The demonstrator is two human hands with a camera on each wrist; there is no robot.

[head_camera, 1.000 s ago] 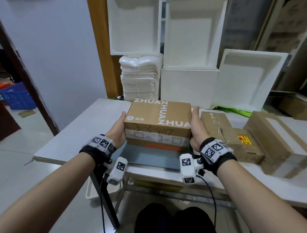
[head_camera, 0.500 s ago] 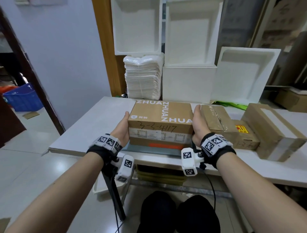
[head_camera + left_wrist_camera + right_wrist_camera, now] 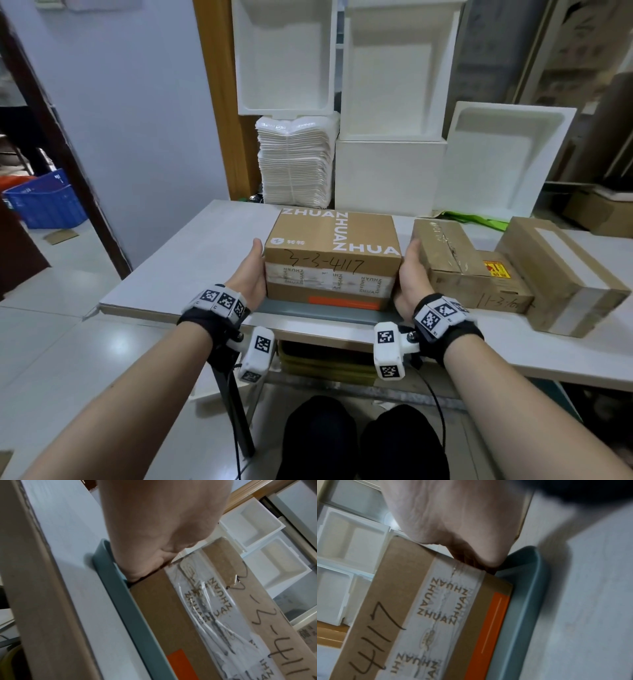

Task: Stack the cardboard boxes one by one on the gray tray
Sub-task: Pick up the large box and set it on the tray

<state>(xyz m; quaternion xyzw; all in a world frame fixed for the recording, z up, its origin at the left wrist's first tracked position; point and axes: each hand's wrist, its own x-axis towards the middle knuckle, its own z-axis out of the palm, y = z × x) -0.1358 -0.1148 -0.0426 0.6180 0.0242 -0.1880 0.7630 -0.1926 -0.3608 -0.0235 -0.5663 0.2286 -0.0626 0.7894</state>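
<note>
Lowered since a second ago: brown cardboard box with white ZHUAN lettering [image 3: 331, 255] now sits down inside the gray-blue plastic tray [image 3: 318, 313], near the front edge of the white table [image 3: 178, 260]. Left hand [image 3: 249, 274] and right hand [image 3: 409, 274] are flat against the box's two ends; how the fingers lie is hidden. Box looks seated and level. To finish well: ease both palms off outward together, without nudging it. Two more taped brown cartons [image 3: 469, 267] wait just to its right.
</note>
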